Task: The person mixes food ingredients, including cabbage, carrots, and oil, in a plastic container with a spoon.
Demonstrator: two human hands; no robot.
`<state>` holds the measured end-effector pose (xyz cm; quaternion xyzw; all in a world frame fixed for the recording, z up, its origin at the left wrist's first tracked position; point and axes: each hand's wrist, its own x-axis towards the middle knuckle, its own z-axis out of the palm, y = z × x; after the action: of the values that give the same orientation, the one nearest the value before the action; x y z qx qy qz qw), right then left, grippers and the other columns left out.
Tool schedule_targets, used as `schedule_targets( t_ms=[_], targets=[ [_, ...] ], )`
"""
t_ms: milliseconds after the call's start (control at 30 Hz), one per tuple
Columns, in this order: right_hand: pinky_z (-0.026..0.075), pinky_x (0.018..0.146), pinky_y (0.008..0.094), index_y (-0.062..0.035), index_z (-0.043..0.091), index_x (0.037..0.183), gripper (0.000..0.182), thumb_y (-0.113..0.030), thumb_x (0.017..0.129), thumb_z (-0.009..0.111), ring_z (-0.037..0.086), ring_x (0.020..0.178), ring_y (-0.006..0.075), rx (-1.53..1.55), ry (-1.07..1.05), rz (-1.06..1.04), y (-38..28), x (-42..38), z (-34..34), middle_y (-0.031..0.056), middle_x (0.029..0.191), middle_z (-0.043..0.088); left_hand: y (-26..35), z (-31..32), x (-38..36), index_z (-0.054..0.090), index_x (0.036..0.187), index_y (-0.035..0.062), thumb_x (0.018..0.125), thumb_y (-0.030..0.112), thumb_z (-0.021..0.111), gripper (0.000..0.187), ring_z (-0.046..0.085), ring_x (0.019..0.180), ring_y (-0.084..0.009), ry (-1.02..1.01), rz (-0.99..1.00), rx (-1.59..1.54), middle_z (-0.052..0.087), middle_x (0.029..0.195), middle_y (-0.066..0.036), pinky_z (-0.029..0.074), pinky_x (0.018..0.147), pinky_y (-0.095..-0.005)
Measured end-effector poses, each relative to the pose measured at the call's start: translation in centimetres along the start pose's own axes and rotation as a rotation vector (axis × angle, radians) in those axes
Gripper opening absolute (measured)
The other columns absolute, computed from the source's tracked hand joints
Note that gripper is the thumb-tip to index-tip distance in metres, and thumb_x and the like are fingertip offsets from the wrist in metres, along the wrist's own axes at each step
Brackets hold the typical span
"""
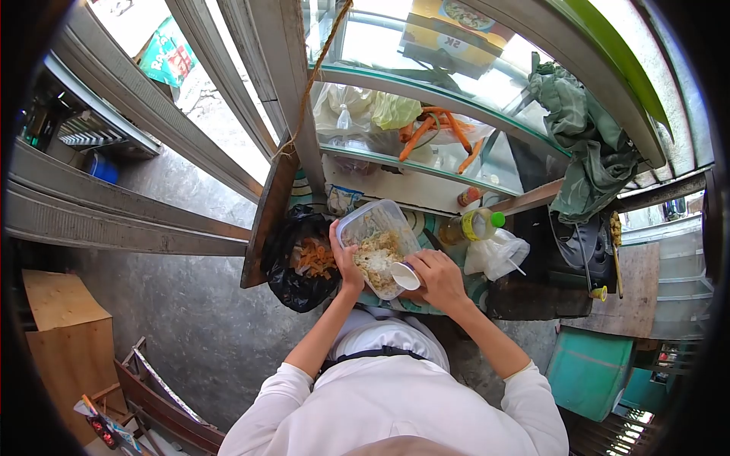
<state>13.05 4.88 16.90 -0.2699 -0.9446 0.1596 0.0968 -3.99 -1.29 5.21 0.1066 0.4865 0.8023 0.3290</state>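
Note:
My left hand grips the left side of a clear plastic container. Inside it lies a pale shredded mixture with white powder on part of the top. My right hand is closed round a small white cup, which tilts over the container's near right side with its mouth facing the mixture. What is left in the cup cannot be made out. Close by my left hand, a black plastic bag stands open with orange peelings or scraps in it.
A green-capped bottle of yellowish liquid and a clear plastic bag stand to the right. Above is a glass case with carrots and cabbage. A black stove sits far right; wooden posts border the left.

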Motion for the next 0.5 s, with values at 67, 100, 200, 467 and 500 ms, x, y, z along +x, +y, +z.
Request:
schedule_targets(
  t_ms=[67, 100, 200, 467, 500],
  targets=[
    [0.046, 0.087, 0.0385, -0.0109, 0.059, 0.105, 0.058, -0.025, 0.054, 0.081, 0.059, 0.095, 0.0275, 0.025, 0.03, 0.014, 0.1, 0.0, -0.1, 0.0088, 0.101, 0.061, 0.1, 0.0, 0.1, 0.035, 0.135, 0.0052, 0.068, 0.02, 0.048, 0.07, 0.039, 0.117, -0.0244, -0.015, 0.002, -0.011, 0.039, 0.129, -0.011, 0.027, 0.103, -0.0333],
    [0.046, 0.087, 0.0384, -0.0111, 0.059, 0.105, 0.056, -0.023, 0.055, 0.081, 0.059, 0.095, 0.0277, 0.037, 0.047, 0.019, 0.1, 0.1, -0.2, 0.0089, 0.101, 0.061, 0.0, -0.1, 0.2, 0.035, 0.135, 0.0053, 0.068, 0.02, 0.048, 0.07, 0.039, 0.117, -0.0244, -0.019, 0.003, -0.014, 0.039, 0.129, -0.011, 0.027, 0.102, -0.0332],
    [0.047, 0.087, 0.0393, -0.0092, 0.059, 0.106, 0.053, -0.015, 0.057, 0.079, 0.058, 0.098, 0.03, 0.082, 0.051, 0.084, 1.1, 0.3, -0.1, 0.0107, 0.103, 0.061, -0.5, -0.4, 0.4, 0.035, 0.135, 0.0055, 0.069, 0.02, 0.048, 0.07, 0.039, 0.117, -0.0243, -0.019, -0.014, -0.027, 0.039, 0.129, -0.011, 0.027, 0.102, -0.033],
    [0.048, 0.081, 0.0314, -0.0012, 0.057, 0.11, 0.05, -0.008, 0.065, 0.078, 0.063, 0.093, 0.0199, 0.688, 0.5, 0.464, 6.4, 2.8, 4.2, 0.0125, 0.101, 0.065, 0.0, -1.0, 0.9, 0.035, 0.135, 0.0067, 0.071, 0.017, 0.047, 0.067, 0.039, 0.117, -0.024, 0.016, -0.081, -0.067, 0.04, 0.128, -0.011, 0.027, 0.102, -0.0322],
    [0.048, 0.08, 0.0312, -0.0014, 0.057, 0.11, 0.05, -0.009, 0.066, 0.078, 0.063, 0.092, 0.0192, 0.745, 0.565, 0.548, 8.1, 3.4, 6.1, 0.0121, 0.1, 0.065, -0.1, -1.3, 1.0, 0.035, 0.135, 0.0065, 0.071, 0.017, 0.047, 0.067, 0.039, 0.117, -0.024, 0.025, -0.077, -0.063, 0.04, 0.127, -0.011, 0.027, 0.102, -0.0323]
  ],
)
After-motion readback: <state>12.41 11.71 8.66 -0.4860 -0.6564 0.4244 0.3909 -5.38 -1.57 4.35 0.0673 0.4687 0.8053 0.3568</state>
